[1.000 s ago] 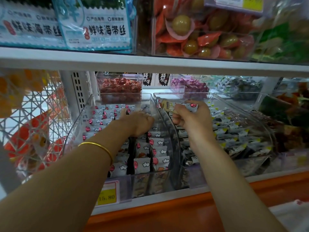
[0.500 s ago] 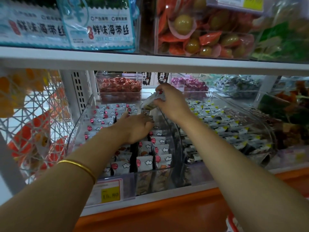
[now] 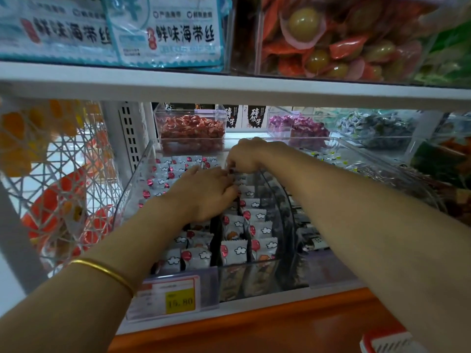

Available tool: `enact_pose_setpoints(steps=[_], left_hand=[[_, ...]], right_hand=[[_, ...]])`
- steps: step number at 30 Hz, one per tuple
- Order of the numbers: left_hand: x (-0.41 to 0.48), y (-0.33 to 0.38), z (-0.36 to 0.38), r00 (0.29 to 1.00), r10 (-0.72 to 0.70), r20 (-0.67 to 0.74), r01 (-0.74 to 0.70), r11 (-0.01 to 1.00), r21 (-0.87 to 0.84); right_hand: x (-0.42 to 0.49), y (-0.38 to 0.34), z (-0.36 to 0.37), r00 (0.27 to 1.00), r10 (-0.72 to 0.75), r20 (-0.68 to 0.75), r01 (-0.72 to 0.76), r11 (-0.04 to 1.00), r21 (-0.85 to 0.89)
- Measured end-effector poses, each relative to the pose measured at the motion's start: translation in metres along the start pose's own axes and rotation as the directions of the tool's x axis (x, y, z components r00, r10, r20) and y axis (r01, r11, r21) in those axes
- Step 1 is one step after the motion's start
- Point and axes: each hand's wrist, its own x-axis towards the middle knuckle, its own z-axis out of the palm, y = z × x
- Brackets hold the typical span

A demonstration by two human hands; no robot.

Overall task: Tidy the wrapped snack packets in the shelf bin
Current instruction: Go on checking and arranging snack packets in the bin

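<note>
Item: left hand (image 3: 204, 197), centre of frame, lay palm down with fingers extended, resting on rows of white wrapped snack packets (image 3: 237, 250) printed with red balloons and clouds. Right hand (image 3: 246, 157), just above it, had fingers curled downward at the rear rows; whether they pinched a packet could not be told. Packets stood in files inside the clear plastic shelf bin (image 3: 132, 192), centre frame. Step judged: straightening the back rows. Next move would call for squaring loose packets upright against the front files. Yellow price label (image 3: 179, 300) hung at the bin's front.
</note>
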Motion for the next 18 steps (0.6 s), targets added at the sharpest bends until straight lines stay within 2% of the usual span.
enact_pose_setpoints(steps=[2,5,9,13,15,18], left_hand=[[0.000,-0.002,0.003,1.000,-0.021,0.017,0.020,0.999,0.036],[-0.001,-0.004,0.007,0.999,-0.039,0.034,0.038,0.999,0.009],[-0.001,-0.003,0.010,0.998,-0.044,0.049,0.045,0.999,-0.021],[0.000,-0.004,0.010,0.998,-0.049,0.041,0.050,0.998,-0.041],[0.000,-0.004,0.010,0.998,-0.048,0.040,0.050,0.997,-0.052],[-0.001,-0.002,0.008,0.998,-0.050,0.035,0.052,0.996,-0.068]], right_hand=[[0.003,0.001,-0.004,1.000,-0.007,0.009,0.007,0.998,0.062],[0.008,0.005,-0.007,0.988,0.024,-0.156,0.000,0.989,0.150],[0.018,0.002,0.003,0.949,0.099,-0.299,-0.070,0.992,0.107],[0.025,-0.002,0.008,0.942,0.169,-0.290,-0.159,0.986,0.057],[0.026,-0.004,0.010,0.939,0.165,-0.303,-0.178,0.984,-0.015],[0.025,-0.005,0.008,0.938,0.166,-0.305,-0.181,0.983,-0.020]])
